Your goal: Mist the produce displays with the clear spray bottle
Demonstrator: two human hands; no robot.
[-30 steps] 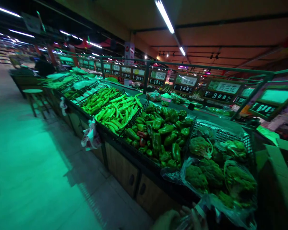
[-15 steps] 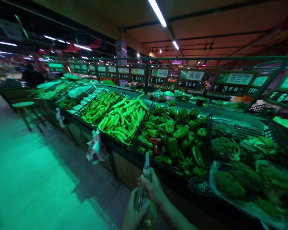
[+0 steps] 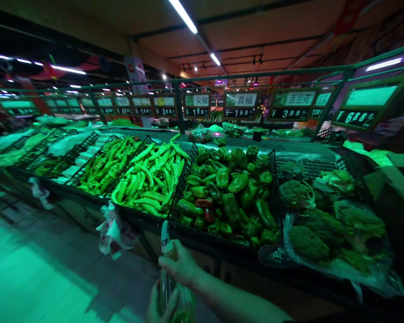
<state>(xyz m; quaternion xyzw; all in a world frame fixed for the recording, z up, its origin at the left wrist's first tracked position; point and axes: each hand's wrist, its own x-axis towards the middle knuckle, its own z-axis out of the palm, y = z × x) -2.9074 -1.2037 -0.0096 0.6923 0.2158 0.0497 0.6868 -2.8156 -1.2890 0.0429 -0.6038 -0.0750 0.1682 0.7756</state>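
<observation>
At the bottom of the view, both my hands are on a clear plastic bag with something greenish inside. Its gathered neck points up and ends in a pale tip. My right hand is closed around the upper neck, just below that tip. Lower down, my left hand is wrapped around the bag, partly cut off by the frame edge. Just beyond the hands lie green bell peppers in a black crate, with a couple of red ones among them. Long light-green peppers fill the crate to their left.
Broccoli lies at the right, partly under plastic film. Rolls of plastic bags hang from the stand's front edge. Price signs line a rail behind the produce. Tiled floor shows at lower left.
The view has turned right, so the stand appears shifted left and more broccoli shows. My hands and the bag sit further left in view, still gripped the same way.
</observation>
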